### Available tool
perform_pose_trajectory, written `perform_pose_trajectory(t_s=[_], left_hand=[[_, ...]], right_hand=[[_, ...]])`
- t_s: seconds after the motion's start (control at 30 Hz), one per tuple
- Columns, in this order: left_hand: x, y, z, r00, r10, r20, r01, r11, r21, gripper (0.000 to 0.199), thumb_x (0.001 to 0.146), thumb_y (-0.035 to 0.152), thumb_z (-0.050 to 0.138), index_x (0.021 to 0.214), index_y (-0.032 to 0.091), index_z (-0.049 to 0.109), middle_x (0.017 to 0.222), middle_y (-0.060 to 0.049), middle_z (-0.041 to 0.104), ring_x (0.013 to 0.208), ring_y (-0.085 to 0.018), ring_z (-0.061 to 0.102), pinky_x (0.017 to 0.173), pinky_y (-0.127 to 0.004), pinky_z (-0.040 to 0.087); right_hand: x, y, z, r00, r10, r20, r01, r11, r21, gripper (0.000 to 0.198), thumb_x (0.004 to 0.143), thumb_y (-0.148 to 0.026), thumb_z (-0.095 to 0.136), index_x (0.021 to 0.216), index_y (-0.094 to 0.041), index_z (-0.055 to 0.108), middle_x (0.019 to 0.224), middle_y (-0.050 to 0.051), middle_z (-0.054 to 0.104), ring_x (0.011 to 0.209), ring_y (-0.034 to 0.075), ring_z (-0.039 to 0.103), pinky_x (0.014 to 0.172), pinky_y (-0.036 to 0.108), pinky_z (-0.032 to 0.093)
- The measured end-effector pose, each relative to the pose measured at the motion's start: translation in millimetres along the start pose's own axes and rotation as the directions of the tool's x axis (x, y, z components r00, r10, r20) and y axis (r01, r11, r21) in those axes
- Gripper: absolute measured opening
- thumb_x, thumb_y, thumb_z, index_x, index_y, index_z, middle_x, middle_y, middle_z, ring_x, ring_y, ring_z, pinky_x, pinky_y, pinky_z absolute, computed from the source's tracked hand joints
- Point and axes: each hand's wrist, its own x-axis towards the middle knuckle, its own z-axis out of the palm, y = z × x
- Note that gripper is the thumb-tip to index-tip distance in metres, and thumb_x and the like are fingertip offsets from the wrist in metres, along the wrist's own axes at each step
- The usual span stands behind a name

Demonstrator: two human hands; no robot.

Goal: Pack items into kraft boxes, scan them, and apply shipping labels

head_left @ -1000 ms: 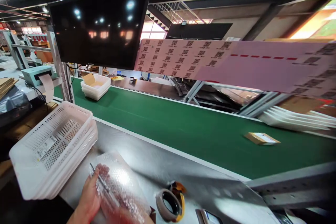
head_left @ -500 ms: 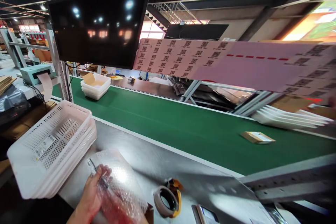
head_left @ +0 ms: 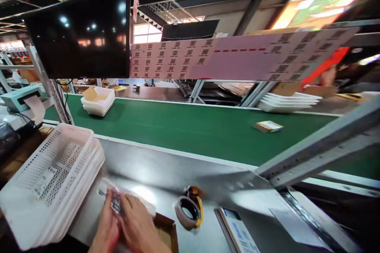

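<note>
At the lower left of the metal bench, my left hand [head_left: 107, 221] is closed on a clear bubble-wrap bundle [head_left: 116, 204] with something small and dark inside. My right hand [head_left: 139, 221] presses over the same bundle from the other side, fingers bent around it. Part of the wrap spreads out behind the knuckles. What the dark contents are cannot be made out. An open cardboard box [head_left: 170, 231] sits just under and right of my right hand, partly hidden by it. A tape dispenser with a tape roll [head_left: 187, 212] lies farther right.
Nested white perforated baskets [head_left: 63, 166] stand on the left. A phone-like device [head_left: 237, 229] lies on the bench [head_left: 142, 162] at right. Beyond runs a green conveyor belt [head_left: 178, 126] carrying a small parcel [head_left: 268, 126] and white trays [head_left: 98, 104]. A metal post [head_left: 314, 142] slants in at right.
My right hand has come over the bubble wrap, which was spread wide and is now gathered into a smaller bundle. The camera view has swung right; the cardboard box shows more.
</note>
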Motion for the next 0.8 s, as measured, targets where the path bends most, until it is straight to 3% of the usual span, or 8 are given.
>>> perform_pose_trajectory(t_s=[0.27,0.37,0.43,0.5,0.6,0.67,0.73,0.8], left_hand=[[-5.1,-9.7,-10.2,0.984,0.177,0.024,-0.178,0.975,0.129,0.025,0.090,0.036,0.083,0.110,0.023,0.081,0.120,-0.010,0.083,0.117,-0.029,0.077,0.109,-0.040,0.059],[-13.8,6.8,-13.6,0.920,0.372,0.123,-0.392,0.868,0.305,0.058,0.064,0.021,0.102,0.117,0.022,0.079,0.135,-0.011,0.077,0.149,-0.034,0.056,0.119,-0.036,0.051],[-23.9,32.4,-10.5,0.819,0.529,0.224,-0.572,0.719,0.394,0.090,0.042,0.006,0.106,0.124,0.027,0.076,0.147,-0.008,0.072,0.163,-0.031,0.037,0.126,-0.029,0.040],[-35.8,61.8,-2.2,0.758,0.523,0.389,-0.652,0.594,0.472,0.115,0.027,-0.002,0.105,0.132,0.030,0.073,0.152,-0.007,0.069,0.165,-0.030,0.032,0.129,-0.027,0.034],[-49.7,91.3,13.5,0.803,0.145,0.577,-0.556,0.532,0.639,0.121,0.027,0.002,0.107,0.141,0.021,0.070,0.126,-0.014,0.079,0.135,-0.036,0.065,0.112,-0.034,0.050],[-51.7,94.4,19.8,0.836,-0.071,0.545,-0.450,0.478,0.754,0.097,0.036,0.008,0.108,0.128,0.016,0.078,0.098,-0.009,0.080,0.093,-0.027,0.073,0.083,-0.028,0.054],[-46.6,87.3,19.7,0.879,-0.113,0.463,-0.369,0.453,0.812,0.049,0.048,0.017,0.107,0.092,0.013,0.085,0.073,-0.002,0.072,0.065,-0.016,0.059,0.063,-0.023,0.042],[-37.5,75.6,13.6,0.921,-0.037,0.388,-0.321,0.492,0.809,0.032,0.059,0.029,0.104,0.064,0.014,0.076,0.059,0.001,0.063,0.055,-0.011,0.046,0.056,-0.024,0.031]], right_hand=[[19.3,9.3,-4.3,0.951,0.197,0.240,-0.243,0.953,0.183,0.015,0.090,-0.026,0.062,0.092,-0.018,0.075,0.092,0.008,0.078,0.087,0.026,0.069,0.079,0.033,0.050],[18.7,12.6,-29.8,0.902,0.221,0.370,-0.321,0.917,0.236,0.009,0.081,-0.027,0.065,0.078,-0.020,0.070,0.072,-0.001,0.064,0.071,0.019,0.057,0.065,0.029,0.038],[19.1,15.8,-48.3,0.863,0.165,0.477,-0.303,0.926,0.227,0.001,0.073,-0.022,0.064,0.074,-0.021,0.065,0.068,-0.004,0.055,0.066,0.016,0.050,0.061,0.029,0.033],[19.8,19.7,-66.2,0.817,0.046,0.575,-0.227,0.942,0.247,0.005,0.069,-0.020,0.062,0.072,-0.023,0.059,0.067,-0.006,0.050,0.064,0.014,0.045,0.059,0.029,0.030],[22.0,26.0,-88.1,0.747,-0.118,0.655,-0.166,0.920,0.355,0.012,0.068,-0.026,0.066,0.073,-0.023,0.055,0.067,-0.007,0.050,0.065,0.013,0.045,0.061,0.027,0.032],[24.3,30.8,-98.2,0.709,-0.144,0.691,-0.215,0.889,0.405,0.015,0.071,-0.032,0.068,0.077,-0.023,0.057,0.069,-0.007,0.054,0.066,0.014,0.049,0.062,0.026,0.035],[26.4,36.3,-103.9,0.703,-0.134,0.699,-0.250,0.873,0.419,0.013,0.075,-0.032,0.066,0.081,-0.023,0.060,0.072,-0.007,0.058,0.066,0.014,0.052,0.062,0.026,0.037],[27.0,42.3,-103.7,0.767,-0.101,0.634,-0.208,0.895,0.395,0.008,0.080,-0.030,0.062,0.083,-0.022,0.063,0.073,-0.006,0.060,0.067,0.014,0.053,0.062,0.025,0.036]])
